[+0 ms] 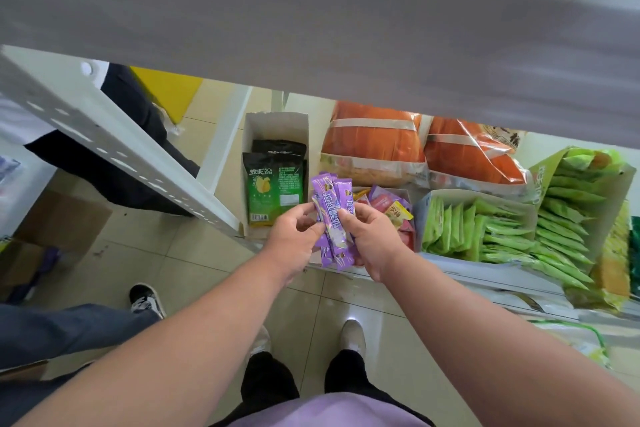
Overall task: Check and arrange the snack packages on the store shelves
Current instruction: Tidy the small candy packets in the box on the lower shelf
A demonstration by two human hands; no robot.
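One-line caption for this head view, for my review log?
Both hands, left hand and right hand, hold a bunch of purple snack sticks above the shelf of boxed snacks.

Purple snack sticks: glossy plastic film, creased. Green packets: glossy film, standing in matt white cardboard boxes. Orange bags: shiny crinkled plastic. Shelf upright: white painted metal, perforated. Floor: smooth glazed tiles, slightly reflective.

Person observed from above: 2 bare forearms, no sleeves, left hand and right hand without gloves or rings. Lilac fabric top at bottom edge. Black trousers. 2 pale grey-white shoes.
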